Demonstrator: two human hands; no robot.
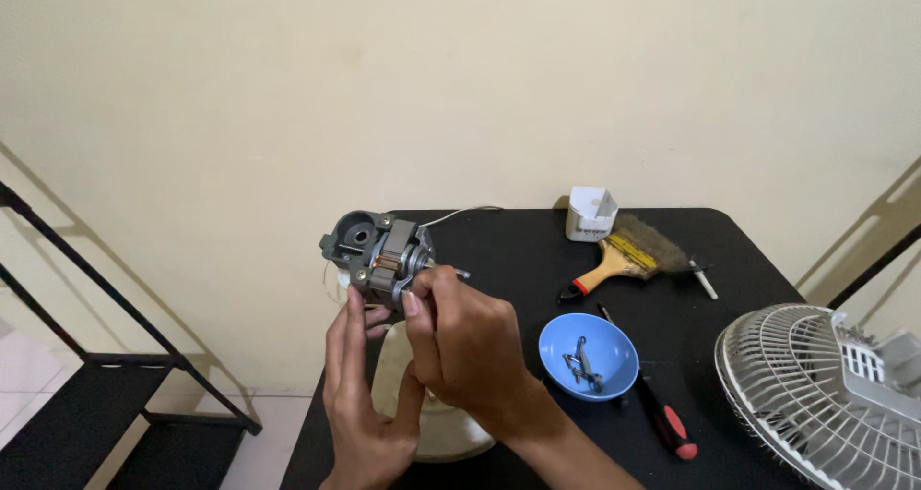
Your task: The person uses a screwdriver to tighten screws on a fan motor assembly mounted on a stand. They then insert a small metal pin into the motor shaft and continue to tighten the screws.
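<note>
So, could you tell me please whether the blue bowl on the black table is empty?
No, the blue bowl holds a few small metal parts lying in its middle.

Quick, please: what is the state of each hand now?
Left hand: fingers up against the underside of the grey fan motor, supporting it.
Right hand: fingertips pinched at the motor's shaft side; what they hold cannot be told.

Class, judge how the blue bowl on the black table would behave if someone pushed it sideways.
The blue bowl looks like thin plastic, so it is probably light and would slide easily on the smooth black table. The small metal parts lying loose inside would likely shift or rattle. Its low, wide shape makes tipping unlikely.
</note>
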